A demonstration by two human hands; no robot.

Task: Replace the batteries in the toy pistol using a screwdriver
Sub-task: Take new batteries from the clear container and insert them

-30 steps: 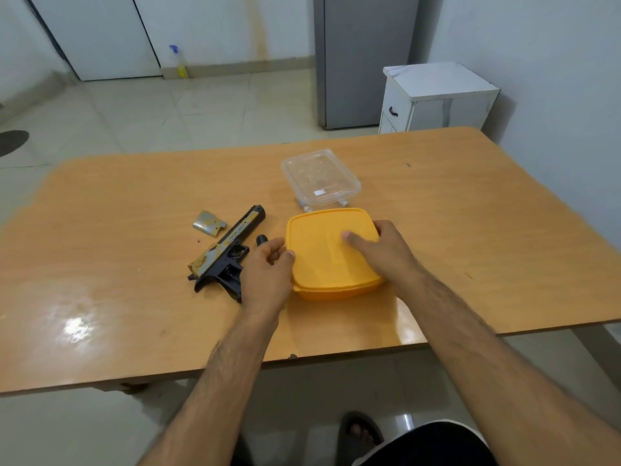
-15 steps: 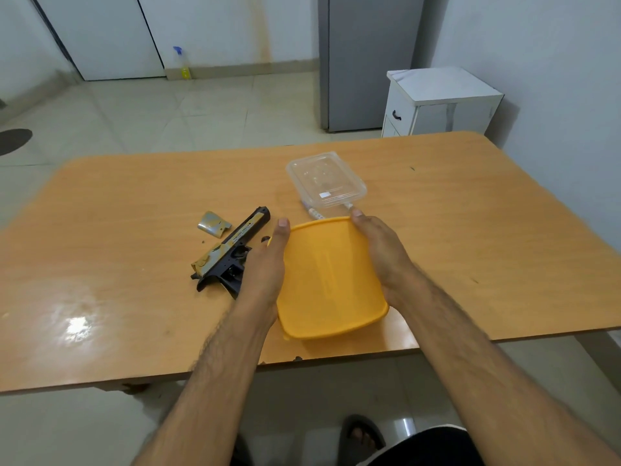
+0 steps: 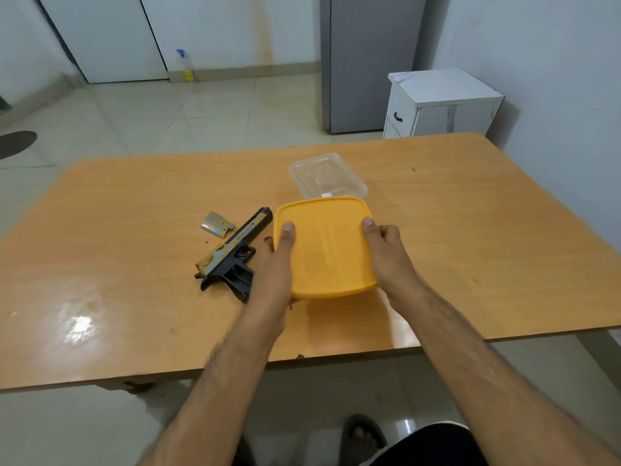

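With the toy pistol (image 3: 233, 253) lying opened beside its detached cover (image 3: 216, 224), both hands, left hand (image 3: 276, 264) and right hand (image 3: 386, 253), are gripping the yellow container (image 3: 324, 247); battery swapping and reclosing are seemingly remaining.

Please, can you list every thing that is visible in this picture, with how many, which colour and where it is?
table: one, orange wood, fills the middle of the view
yellow lid: one, yellow, held above the table's near middle
clear container: one, transparent, on the table just behind the yellow lid
toy pistol: one, black and gold, on the table left of the lid
cover piece: one, gold-grey, on the table beside the pistol's barrel
spray bottle: one, yellow with blue top, on the floor by the far wall
fridge: one, grey, behind the table
cabinet: one, white, right of the fridge
left hand: one, grips the lid's left edge
right hand: one, grips the lid's right edge
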